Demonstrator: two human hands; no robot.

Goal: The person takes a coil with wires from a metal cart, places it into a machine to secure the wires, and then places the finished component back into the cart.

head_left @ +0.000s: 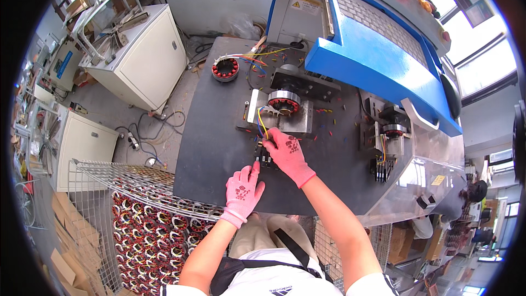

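Observation:
A wound motor stator (284, 102) with red coil ends and a metal ring sits in a metal fixture (298, 124) on the dark worktable. Yellow and blue lead wires (262, 123) run from it toward me. My right hand (289, 154), in a pink glove, has its fingers pinched on these wires just above a small black terminal block (263, 156). In a matching glove, my left hand (244, 194) lies nearer me, its index finger stretched to the block's left side and its thumb apart. The fingertips of the right hand partly cover the wire ends.
Another stator (225, 69) with loose leads rests at the table's far left. On the right stands a second fixture with a stator (394, 129) beside a clear guard (427, 170). A blue machine (378, 49) overhangs the back. Left below, a wire-mesh cart (148, 172) holds many stators.

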